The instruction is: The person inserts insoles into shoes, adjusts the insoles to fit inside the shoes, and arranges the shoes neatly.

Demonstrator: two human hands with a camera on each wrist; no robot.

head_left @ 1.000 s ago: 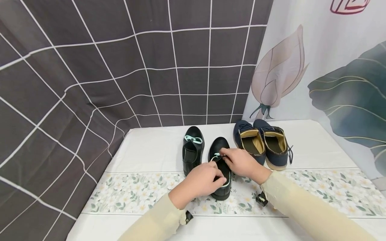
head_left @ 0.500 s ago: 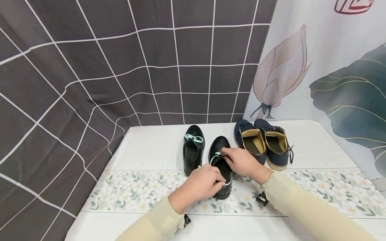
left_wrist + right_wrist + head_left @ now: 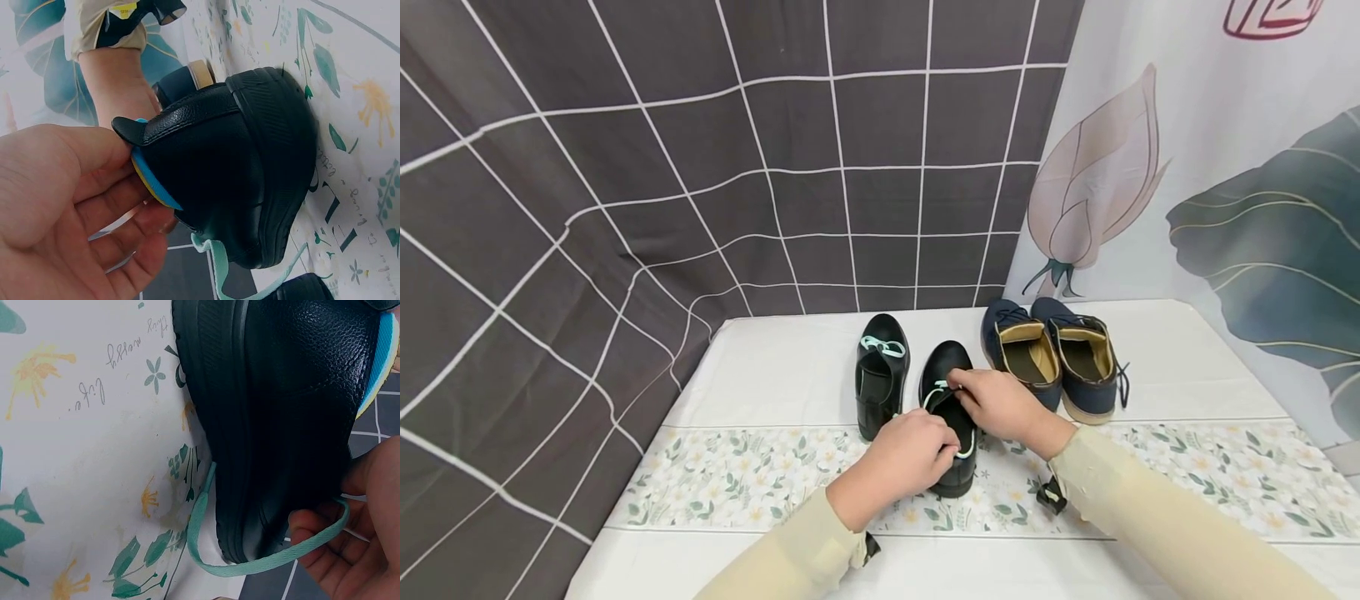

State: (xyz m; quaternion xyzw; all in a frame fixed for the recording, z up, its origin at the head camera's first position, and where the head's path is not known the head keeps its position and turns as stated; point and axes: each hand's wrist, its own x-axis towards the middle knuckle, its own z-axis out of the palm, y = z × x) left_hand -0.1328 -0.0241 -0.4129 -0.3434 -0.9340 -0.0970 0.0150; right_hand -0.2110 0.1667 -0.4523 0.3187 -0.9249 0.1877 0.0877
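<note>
A black lace-up shoe (image 3: 942,363) with mint-green laces stands on the cloth, toe away from me. My left hand (image 3: 910,450) is over its heel; the fingers pinch the edge of a blue insole (image 3: 153,181) with a yellow rim, raised out of the shoe's opening. The left thumb lies close by the heel tab (image 3: 130,131). With my right hand (image 3: 996,400) I grip the shoe's tongue area near the lacing, fingertips partly hidden. A loose mint lace (image 3: 250,567) loops beside the right fingers. Left of this shoe is its mate (image 3: 880,392), its lace tied in a bow.
A pair of navy shoes (image 3: 1086,375) with tan lining stands right behind my right hand. The white table cloth (image 3: 760,367) has a floral band. A dark grid curtain (image 3: 880,200) hangs behind, and a white floral curtain (image 3: 1150,250) at the right.
My left fingers have drawn together at the heel, and the pale insole edge shows more along the shoe's right side. The right hand stays at the lacing.
</note>
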